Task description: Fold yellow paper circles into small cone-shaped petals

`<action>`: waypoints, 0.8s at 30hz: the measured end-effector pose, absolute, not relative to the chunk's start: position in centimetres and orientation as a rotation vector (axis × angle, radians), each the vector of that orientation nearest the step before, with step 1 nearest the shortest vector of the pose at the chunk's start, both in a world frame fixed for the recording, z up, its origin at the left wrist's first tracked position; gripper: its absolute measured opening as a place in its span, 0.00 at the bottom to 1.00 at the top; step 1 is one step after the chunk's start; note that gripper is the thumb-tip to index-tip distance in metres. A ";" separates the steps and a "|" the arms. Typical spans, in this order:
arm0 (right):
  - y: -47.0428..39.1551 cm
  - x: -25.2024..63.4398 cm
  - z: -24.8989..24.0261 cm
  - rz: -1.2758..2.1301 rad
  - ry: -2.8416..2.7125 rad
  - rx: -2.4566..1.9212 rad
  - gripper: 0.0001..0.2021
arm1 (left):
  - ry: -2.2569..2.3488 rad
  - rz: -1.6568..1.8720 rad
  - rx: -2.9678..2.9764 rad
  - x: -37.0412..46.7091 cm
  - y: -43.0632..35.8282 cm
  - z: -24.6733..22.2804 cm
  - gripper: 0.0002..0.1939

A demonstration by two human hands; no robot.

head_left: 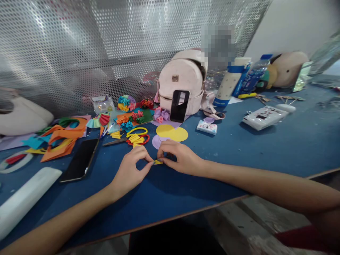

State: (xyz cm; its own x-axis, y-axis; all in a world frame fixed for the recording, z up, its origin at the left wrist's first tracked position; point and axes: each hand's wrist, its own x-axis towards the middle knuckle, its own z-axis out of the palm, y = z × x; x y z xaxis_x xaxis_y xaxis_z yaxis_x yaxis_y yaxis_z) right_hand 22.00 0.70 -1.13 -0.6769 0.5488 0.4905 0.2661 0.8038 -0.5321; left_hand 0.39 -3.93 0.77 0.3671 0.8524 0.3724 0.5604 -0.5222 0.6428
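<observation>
Pleating, probably — judging by folded yellow pieces [136, 139] at scissors [115, 142]. Pinching small yellow paper [158, 162] in fingertips of left hand [132, 163] and right hand [180, 157], nearer than 2 yellow discs [181, 134]; on or just above blue table [223, 152], cannot tell which. Likely calls next for firm creasing — both pinches aligned.

Paper circles [170, 132] lie before the backpack [180, 76] (a phone [179, 106] leans against it), right of the scissors [124, 140].
</observation>
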 end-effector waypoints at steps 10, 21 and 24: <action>1.2 22.8 -0.1 -0.401 -2.464 -0.299 0.11 | 1.182 0.869 2.081 0.1 -3.3 0.3 0.07; 0.7 22.0 -0.9 0.238 -2.374 -0.491 0.05 | 1.103 1.076 2.493 0.1 -3.6 0.1 0.07; 0.5 21.8 -1.0 0.375 -2.300 -0.525 0.06 | 1.090 1.106 2.563 0.1 -3.7 0.0 0.06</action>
